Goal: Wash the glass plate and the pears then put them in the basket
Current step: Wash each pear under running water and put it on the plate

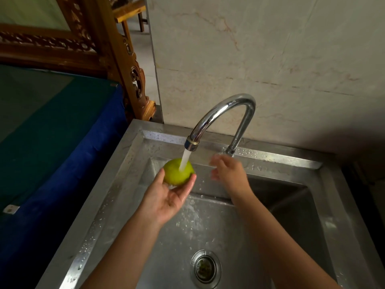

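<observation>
No brand, label or writing can be read anywhere. The wall [270, 49] is pale marble-look tile with faint tan veins. Left of it lies a flat surface under dark blue and green cloth [52, 126], and behind that stands a carved, glossy brown wooden frame [116, 59]. The sink [116, 184] is square, brushed steel, its rim and basin beaded with water drops; a round steel drain [205, 268] sits in the basin floor. The tap [225, 113] is a polished chrome gooseneck rising from the back rim, and a white stream of water [185, 161] falls from its nozzle.

The left hand [166, 199], palm up and wet, cradles a pear [178, 172] on slightly curved fingers, thumb against its left side. The pear is round, smooth, yellow-green, held over the basin right under the stream, which strikes its top. The right hand [227, 172] is blurred, just right of the stream near the tap's base, fingers loosely spread and holding nothing, apart from the pear
</observation>
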